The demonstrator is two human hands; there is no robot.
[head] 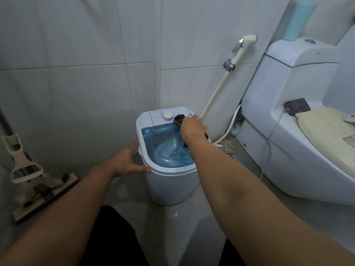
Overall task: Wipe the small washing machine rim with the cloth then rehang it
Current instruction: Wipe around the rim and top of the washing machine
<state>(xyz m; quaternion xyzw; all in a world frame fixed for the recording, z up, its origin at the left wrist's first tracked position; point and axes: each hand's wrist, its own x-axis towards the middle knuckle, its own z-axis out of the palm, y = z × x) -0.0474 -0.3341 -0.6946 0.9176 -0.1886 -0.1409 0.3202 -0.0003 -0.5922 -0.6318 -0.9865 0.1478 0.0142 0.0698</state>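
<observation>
White plastic small washing machine [169,185] stands on the floor between a tiled wall and a toilet [299,143], its blue tub open. Right hand [193,128] grips a dark cloth [179,120] bunched at the 1 o'clock part of the rim [172,171], beside the control dial [168,115]. Left hand [125,161], fingers spread wide and holding nothing, braces the rim at 8 o'clock. For a clean wipe, judged from this pose: keep the brace firm and drag the cloth around the rim in 1 continuous pass with steady downward pressure.
</observation>
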